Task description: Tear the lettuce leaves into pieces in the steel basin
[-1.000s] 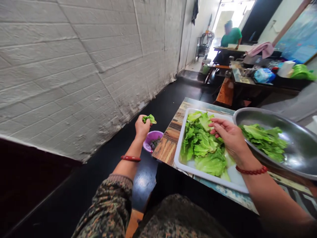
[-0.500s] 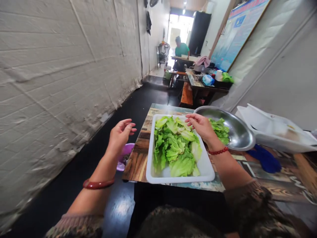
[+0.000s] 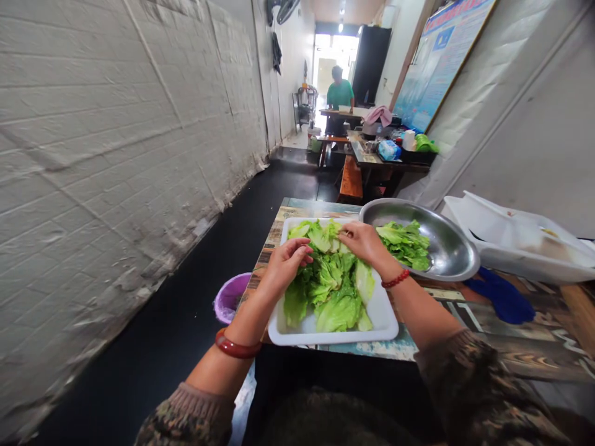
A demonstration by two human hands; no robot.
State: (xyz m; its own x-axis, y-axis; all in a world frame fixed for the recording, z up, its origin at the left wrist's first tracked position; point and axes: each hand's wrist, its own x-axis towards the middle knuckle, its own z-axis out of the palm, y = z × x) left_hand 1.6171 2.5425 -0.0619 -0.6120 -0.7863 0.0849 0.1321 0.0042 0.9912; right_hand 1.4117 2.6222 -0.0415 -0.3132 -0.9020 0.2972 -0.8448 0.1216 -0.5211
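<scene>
Head view first: what could be spoiled from here?

"Lettuce (image 3: 331, 279) could be dropped. It is piled in the white tray (image 3: 334, 338), and near the far side a pale leaf (image 3: 333, 240) is touched by the bunched fingertips of the right hand (image 3: 367, 244) — whether it is gripped cannot be told."

"And how is the left hand (image 3: 284, 263) held?"

"Over the tray's left side, with fingers loosely curled and set apart from the thumb; nothing is seen in it. If the leaf were tugged too sharply, it could be torn, or others tangled with it could be dragged over the rim."

"Could the tray itself be upset?"

"Possibly. It is set close to the near edge of the desk (image 3: 309, 206), so by a careless nudge it could be tipped."

"What is held in the other containers?"

"More greens (image 3: 404, 243) are gathered in the left part of the steel bowl (image 3: 450, 248), with bare metal exposed on the right. Below the desk's left edge a purple bucket (image 3: 227, 296) is placed — its contents cannot be made out."
</scene>
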